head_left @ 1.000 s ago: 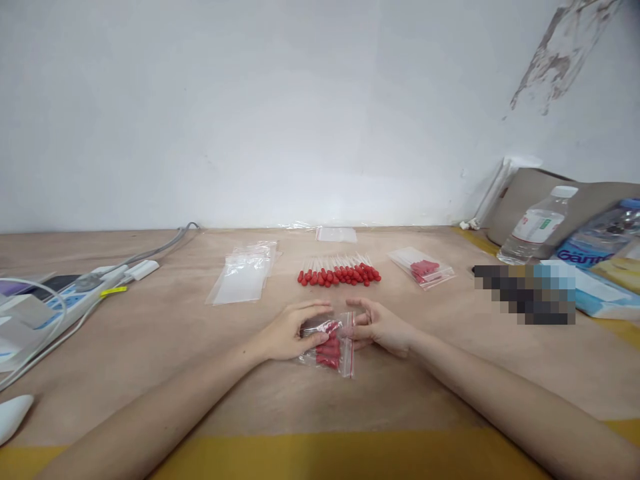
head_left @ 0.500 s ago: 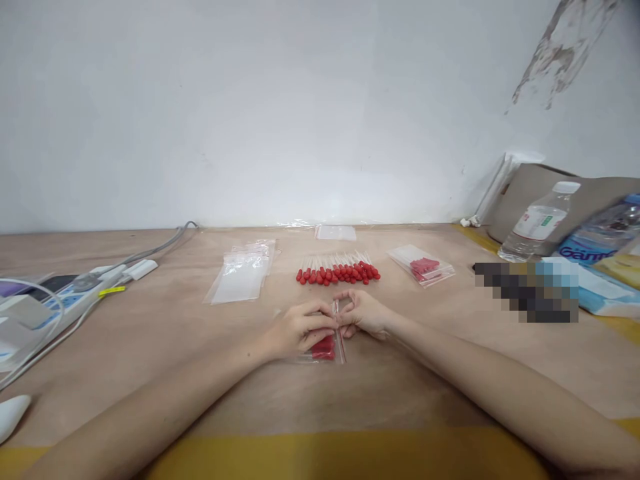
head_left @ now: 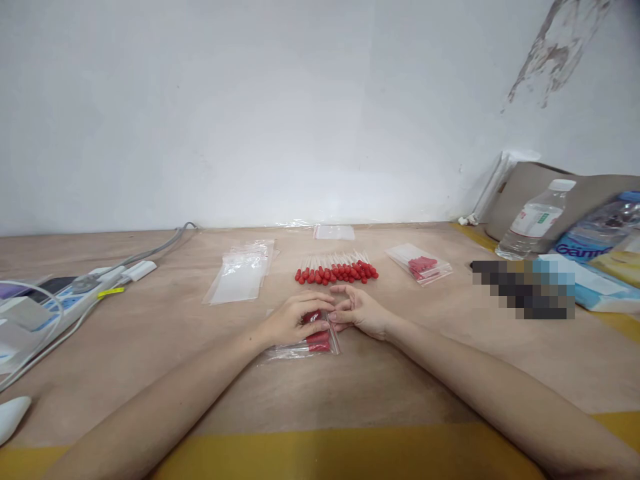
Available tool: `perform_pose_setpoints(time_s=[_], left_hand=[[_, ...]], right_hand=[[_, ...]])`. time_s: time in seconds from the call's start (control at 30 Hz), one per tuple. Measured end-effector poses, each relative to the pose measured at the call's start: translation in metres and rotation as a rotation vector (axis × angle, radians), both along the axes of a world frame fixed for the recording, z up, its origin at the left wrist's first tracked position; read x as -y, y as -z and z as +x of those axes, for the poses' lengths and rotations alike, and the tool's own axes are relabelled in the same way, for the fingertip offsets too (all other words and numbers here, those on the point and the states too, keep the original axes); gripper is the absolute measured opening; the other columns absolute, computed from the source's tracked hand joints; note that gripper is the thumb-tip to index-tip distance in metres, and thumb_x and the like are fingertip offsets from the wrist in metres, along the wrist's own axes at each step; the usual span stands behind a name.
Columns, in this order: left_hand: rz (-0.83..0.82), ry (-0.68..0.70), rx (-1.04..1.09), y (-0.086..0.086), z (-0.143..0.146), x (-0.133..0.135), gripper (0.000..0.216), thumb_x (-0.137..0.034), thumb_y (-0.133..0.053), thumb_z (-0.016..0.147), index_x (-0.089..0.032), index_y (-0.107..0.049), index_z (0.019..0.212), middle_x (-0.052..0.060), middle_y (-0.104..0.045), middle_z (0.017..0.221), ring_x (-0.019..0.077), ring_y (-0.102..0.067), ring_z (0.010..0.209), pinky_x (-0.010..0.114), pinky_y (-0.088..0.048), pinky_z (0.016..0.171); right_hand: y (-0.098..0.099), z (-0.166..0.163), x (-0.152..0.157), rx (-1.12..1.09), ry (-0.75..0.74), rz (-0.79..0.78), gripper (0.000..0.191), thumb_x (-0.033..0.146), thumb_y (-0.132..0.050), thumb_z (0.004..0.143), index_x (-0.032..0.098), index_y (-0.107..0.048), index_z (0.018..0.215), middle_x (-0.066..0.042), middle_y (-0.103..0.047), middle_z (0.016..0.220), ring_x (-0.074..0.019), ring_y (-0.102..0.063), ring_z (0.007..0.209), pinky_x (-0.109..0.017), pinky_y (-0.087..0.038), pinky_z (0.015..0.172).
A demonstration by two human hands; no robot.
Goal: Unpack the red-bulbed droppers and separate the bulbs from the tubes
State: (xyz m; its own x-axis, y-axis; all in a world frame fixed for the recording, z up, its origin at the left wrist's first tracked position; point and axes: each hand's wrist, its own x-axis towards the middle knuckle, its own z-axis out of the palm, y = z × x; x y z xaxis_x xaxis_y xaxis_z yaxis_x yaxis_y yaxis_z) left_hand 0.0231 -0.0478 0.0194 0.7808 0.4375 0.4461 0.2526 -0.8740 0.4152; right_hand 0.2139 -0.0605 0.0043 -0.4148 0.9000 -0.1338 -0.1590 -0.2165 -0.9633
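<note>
A clear zip bag [head_left: 286,353] with red-tipped white sticks inside lies on the table under my hands, its red-lined seal facing right. My left hand [head_left: 295,320] rests over the bag with thumb and fingers closed on it near the seal, hiding part of the contents. At the seal's upper end, my right hand [head_left: 361,313] pinches the bag's edge between thumb and fingers; its index finger is bent above. Just beyond both hands lies a row of loose red-tipped sticks [head_left: 336,272], red ends toward me.
Flat clear zip bags [head_left: 240,273] lie left of the sticks, more bags [head_left: 335,232] by the wall. A filled bag [head_left: 423,265] sits at right. A power strip [head_left: 75,297] with cables is at left; a water bottle [head_left: 537,220] and tissue pack [head_left: 595,287] at right.
My left hand has shifted slightly left and its fingers have lifted a little, so more of the bag and red tips shows. My right hand stays at the seal's upper end.
</note>
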Motion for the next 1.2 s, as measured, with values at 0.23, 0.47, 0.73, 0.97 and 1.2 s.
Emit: perform_pose_setpoints(time_s=[0.23, 0.47, 0.73, 0.97, 1.2], left_hand=[[-0.031, -0.040, 0.014, 0.003, -0.001, 0.000, 0.029, -0.028, -0.055, 0.081, -0.019, -0.056, 0.109, 0.008, -0.056, 0.112, 0.0172, -0.054, 0.102, 0.031, -0.043, 0.088], [-0.046, -0.066, 0.013, 0.004, -0.001, 0.000, 0.023, -0.027, -0.053, 0.083, -0.019, -0.058, 0.104, 0.007, -0.056, 0.107, 0.0165, -0.055, 0.096, 0.031, -0.044, 0.084], [-0.011, -0.093, -0.013, 0.001, 0.000, -0.002, 0.021, -0.021, -0.045, 0.086, -0.020, -0.059, 0.103, 0.006, -0.056, 0.103, 0.0148, -0.054, 0.093, 0.030, -0.045, 0.082], [0.199, 0.014, 0.020, 0.002, -0.004, -0.011, 0.021, -0.022, -0.045, 0.087, -0.021, -0.063, 0.096, 0.007, -0.059, 0.102, 0.0161, -0.054, 0.094, 0.031, -0.044, 0.083], [0.447, 0.087, -0.086, 0.002, -0.004, -0.013, 0.021, -0.023, -0.042, 0.088, -0.022, -0.063, 0.091, 0.005, -0.065, 0.092, 0.0175, -0.054, 0.096, 0.033, -0.043, 0.084]], right_hand=[[-0.004, -0.001, 0.001, -0.033, 0.025, -0.063, 0.071, 0.006, -0.067, 0.060, 0.008, -0.029, 0.120, -0.002, -0.065, 0.065, -0.0117, -0.062, 0.055, -0.025, -0.053, 0.060], [-0.008, 0.003, 0.006, 0.063, -0.074, -0.071, 0.080, 0.012, -0.074, 0.056, 0.010, -0.028, 0.122, 0.000, -0.065, 0.065, -0.0139, -0.064, 0.059, -0.028, -0.054, 0.064], [-0.013, 0.001, 0.013, 0.160, -0.007, -0.129, 0.065, 0.004, -0.067, 0.059, 0.009, -0.035, 0.116, 0.001, -0.064, 0.060, -0.0151, -0.063, 0.057, -0.029, -0.054, 0.057], [-0.010, 0.001, 0.010, 0.148, -0.004, -0.142, 0.064, 0.010, -0.076, 0.052, 0.011, -0.040, 0.106, 0.000, -0.064, 0.059, -0.0137, -0.061, 0.051, -0.026, -0.053, 0.053], [-0.013, -0.002, 0.011, 0.149, 0.052, -0.136, 0.049, 0.005, -0.067, 0.059, 0.013, -0.043, 0.101, 0.005, -0.059, 0.052, -0.0097, -0.055, 0.045, -0.024, -0.051, 0.047]])
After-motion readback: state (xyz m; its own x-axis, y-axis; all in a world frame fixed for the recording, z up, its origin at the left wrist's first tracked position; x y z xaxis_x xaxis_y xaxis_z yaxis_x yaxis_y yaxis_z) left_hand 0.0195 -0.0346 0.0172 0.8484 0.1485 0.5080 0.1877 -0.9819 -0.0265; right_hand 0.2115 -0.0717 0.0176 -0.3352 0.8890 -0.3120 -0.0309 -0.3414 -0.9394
